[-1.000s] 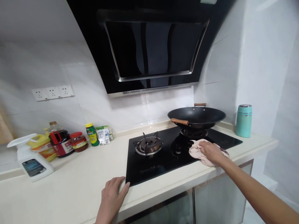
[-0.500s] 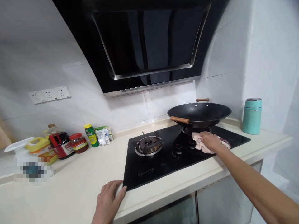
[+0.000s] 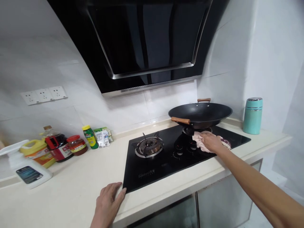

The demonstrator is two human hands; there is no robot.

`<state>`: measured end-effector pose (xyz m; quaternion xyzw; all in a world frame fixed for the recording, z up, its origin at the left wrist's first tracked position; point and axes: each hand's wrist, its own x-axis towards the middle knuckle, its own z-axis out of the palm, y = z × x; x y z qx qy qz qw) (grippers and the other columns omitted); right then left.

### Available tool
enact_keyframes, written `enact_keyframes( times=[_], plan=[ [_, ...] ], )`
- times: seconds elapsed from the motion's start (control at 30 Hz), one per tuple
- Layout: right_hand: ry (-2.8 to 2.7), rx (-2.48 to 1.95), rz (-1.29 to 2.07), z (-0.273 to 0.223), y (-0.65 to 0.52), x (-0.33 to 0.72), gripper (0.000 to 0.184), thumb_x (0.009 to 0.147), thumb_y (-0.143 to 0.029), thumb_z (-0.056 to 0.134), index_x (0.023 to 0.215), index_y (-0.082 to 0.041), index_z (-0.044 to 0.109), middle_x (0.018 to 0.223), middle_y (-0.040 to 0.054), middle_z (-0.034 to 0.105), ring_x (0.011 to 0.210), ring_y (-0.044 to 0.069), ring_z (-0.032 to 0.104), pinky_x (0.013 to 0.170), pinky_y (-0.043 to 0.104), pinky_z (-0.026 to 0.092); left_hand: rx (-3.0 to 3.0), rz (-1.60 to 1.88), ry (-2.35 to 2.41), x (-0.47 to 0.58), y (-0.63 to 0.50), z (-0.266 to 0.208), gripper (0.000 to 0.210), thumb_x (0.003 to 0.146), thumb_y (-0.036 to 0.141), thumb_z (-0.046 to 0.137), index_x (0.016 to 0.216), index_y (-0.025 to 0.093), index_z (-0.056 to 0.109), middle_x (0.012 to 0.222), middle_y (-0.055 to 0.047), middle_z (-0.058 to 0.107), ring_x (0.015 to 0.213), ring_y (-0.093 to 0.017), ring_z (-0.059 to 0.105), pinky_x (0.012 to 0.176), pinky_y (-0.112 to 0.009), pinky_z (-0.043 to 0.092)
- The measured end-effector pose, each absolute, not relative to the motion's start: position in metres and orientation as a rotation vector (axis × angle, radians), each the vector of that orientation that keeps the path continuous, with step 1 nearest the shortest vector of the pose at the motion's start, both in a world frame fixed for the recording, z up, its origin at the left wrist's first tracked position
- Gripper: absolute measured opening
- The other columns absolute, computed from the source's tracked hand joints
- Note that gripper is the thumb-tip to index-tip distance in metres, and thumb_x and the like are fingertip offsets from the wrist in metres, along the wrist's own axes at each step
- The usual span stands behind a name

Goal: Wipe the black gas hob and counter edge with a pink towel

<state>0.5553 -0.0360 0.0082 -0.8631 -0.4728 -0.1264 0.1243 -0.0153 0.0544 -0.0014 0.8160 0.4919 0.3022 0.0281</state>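
Observation:
Under my right hand (image 3: 212, 142) a pale pink cloth (image 3: 200, 141) is bunched against the black glass gas stove (image 3: 163, 169), just right of the control knobs (image 3: 192, 145). A dark patterned end of the cloth shows beyond my wrist. Behind it, a large black wok (image 3: 199, 111) with wooden handles rests on the right burner. My left hand (image 3: 108, 201) lies on the cream countertop (image 3: 78, 190), fingers apart, its fingertips at the stove's front left corner. The left burner (image 3: 149, 146) is bare.
A black range hood (image 3: 152, 41) slants over the stove. A turquoise flask (image 3: 253, 116) stands at the right. Along the left are a white spray bottle (image 3: 33, 172), a yellow jug (image 3: 36, 152), a dark sauce bottle (image 3: 59, 147), a red-lidded jar (image 3: 77, 145) and a green shaker (image 3: 90, 137).
The whole scene sits slightly further left in view as the camera turned. My right hand stays on the cloth at nearly the same spot of the stove; my left hand keeps its place.

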Motion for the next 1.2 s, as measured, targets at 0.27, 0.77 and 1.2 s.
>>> enact_keyframes(
  times=[0.27, 0.77, 1.2],
  plan=[
    [-1.505, -2.517, -0.433, -0.003, -0.092, 0.529, 0.031, 0.096, -0.026, 0.04, 0.114, -0.017, 0.063, 0.117, 0.0156, 0.068, 0.108, 0.028, 0.062, 0.087, 0.04, 0.04, 2.509, 0.942, 1.493, -0.015, 0.054, -0.003, 0.044, 0.082, 0.063, 0.055, 0.1, 0.027, 0.075, 0.108, -0.006, 0.076, 0.107, -0.03, 0.067, 0.093, -0.044, 0.054],
    [-1.233, -2.609, -0.473, 0.003, -0.101, 0.519, 0.033, 0.098, -0.029, 0.038, 0.11, -0.016, 0.065, 0.118, 0.0154, 0.067, 0.111, 0.03, 0.059, 0.087, 0.041, 0.037, 2.566, 0.882, 1.542, -0.012, 0.054, -0.005, 0.042, 0.087, 0.057, 0.052, 0.107, 0.027, 0.073, 0.112, -0.006, 0.073, 0.11, -0.03, 0.063, 0.092, -0.044, 0.051],
    [-1.455, -2.44, -0.455, 0.009, -0.112, 0.412, 0.029, 0.096, -0.025, 0.041, 0.108, -0.017, 0.066, 0.113, 0.0131, 0.067, 0.106, 0.029, 0.058, 0.084, 0.04, 0.032, 2.807, 0.852, 1.357, 0.098, 0.002, -0.005, 0.029, 0.089, 0.036, 0.065, 0.116, 0.025, 0.072, 0.124, -0.01, 0.066, 0.118, -0.032, 0.057, 0.094, -0.049, 0.045]
  ],
)
